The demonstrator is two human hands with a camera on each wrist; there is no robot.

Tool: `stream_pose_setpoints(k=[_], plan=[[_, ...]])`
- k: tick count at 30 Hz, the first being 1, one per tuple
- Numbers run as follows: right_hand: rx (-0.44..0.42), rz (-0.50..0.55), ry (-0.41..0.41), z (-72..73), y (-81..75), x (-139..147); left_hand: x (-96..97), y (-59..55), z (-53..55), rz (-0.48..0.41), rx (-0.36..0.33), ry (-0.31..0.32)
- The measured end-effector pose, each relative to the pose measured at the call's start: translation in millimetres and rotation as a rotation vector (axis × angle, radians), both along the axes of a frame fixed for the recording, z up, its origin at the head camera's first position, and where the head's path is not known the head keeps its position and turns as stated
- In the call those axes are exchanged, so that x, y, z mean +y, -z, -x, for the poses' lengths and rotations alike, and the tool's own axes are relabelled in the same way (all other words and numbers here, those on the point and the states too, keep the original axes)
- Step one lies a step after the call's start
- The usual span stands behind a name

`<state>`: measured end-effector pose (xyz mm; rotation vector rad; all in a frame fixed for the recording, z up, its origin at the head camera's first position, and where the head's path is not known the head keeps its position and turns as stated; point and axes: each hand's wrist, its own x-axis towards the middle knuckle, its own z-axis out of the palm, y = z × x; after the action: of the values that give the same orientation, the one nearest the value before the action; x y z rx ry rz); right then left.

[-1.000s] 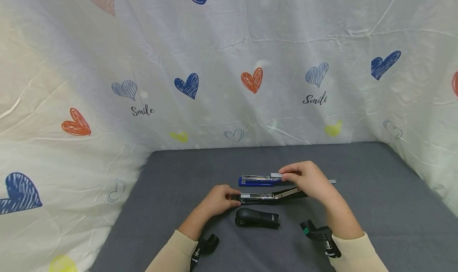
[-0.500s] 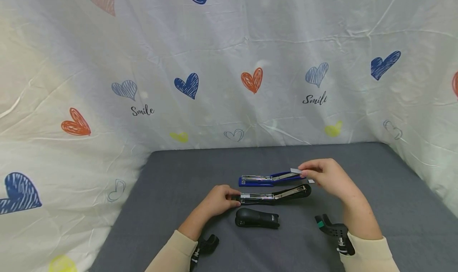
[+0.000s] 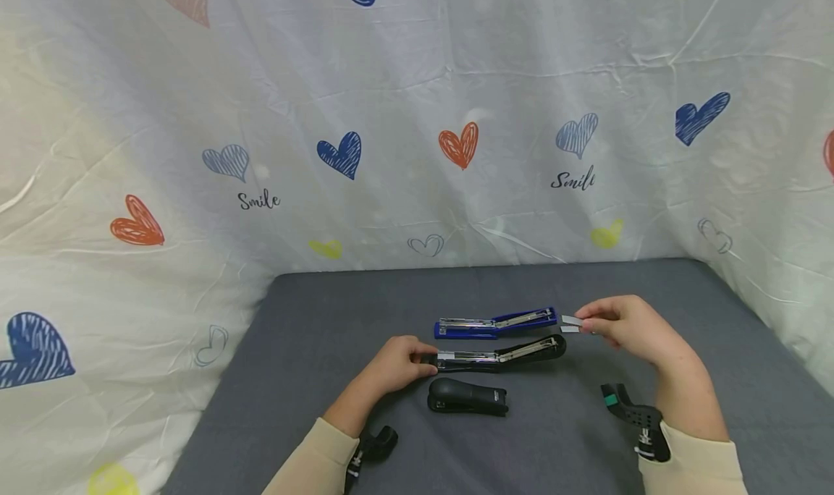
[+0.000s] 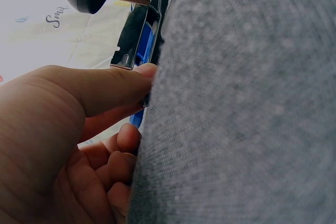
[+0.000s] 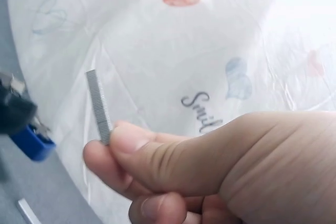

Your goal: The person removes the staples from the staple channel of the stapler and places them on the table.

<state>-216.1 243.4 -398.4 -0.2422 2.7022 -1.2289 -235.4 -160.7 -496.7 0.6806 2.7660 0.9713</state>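
Landmark: the open black stapler (image 3: 467,358), lying on the grey table (image 3: 352,307) with its channel exposed and its top part folded back, rising toward its right end.

Left hand (image 3: 399,365): pinches the landmark's left end, thumb opposed to the fingers, narrow grip. Likely reason: a hinged body that is opened out can slide or rock, and holding the end steadies it while leaving the channel uncovered.

Right hand (image 3: 628,325): off the landmark's right end and a little beyond it, holding a staple strip (image 5: 96,98) between thumb and fingertip, also a narrow grip. Only one end is pinched; most of the strip projects free. Judged reason: a thin strip held by its end leaves its length unobstructed, and light pressure is less apt to snap the row.

A second strip (image 3: 570,329) lies on the table just past the landmark's right end, close under the right hand; the right wrist view shows it apart from the fingers, within easy reach.

Just beyond the landmark, nearly parallel: the blue stapler (image 3: 493,328), opened out in the same way, its channel also exposed. On the landmark's near side: the closed black stapler (image 3: 465,397), untouched, perhaps set there to stay out of the way.

Unclear: whether the landmark's channel holds staples; a pale patch shows near its left end, too small to tell.
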Motion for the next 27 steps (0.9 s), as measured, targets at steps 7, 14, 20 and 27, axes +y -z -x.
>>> stream_pose_setpoints(k=[7, 14, 20, 27], plan=[[-0.083, -0.020, 0.013, 4.9, 12.1, 13, -0.7, 1.2, 1.0, -0.001, 0.005, 0.012], [-0.156, -0.036, -0.001, 12.1, 27.5, 19, 0.3, 0.4, 1.6, -0.001, 0.004, 0.012], [-0.174, -0.098, -0.043, 16.5, 37.4, 20, 0.6, -0.8, 1.6, 0.001, -0.003, 0.010], [-0.173, -0.123, -0.062, 19.0, 46.7, 10, 0.0, -1.7, 0.4, 0.003, 0.004, 0.016]])
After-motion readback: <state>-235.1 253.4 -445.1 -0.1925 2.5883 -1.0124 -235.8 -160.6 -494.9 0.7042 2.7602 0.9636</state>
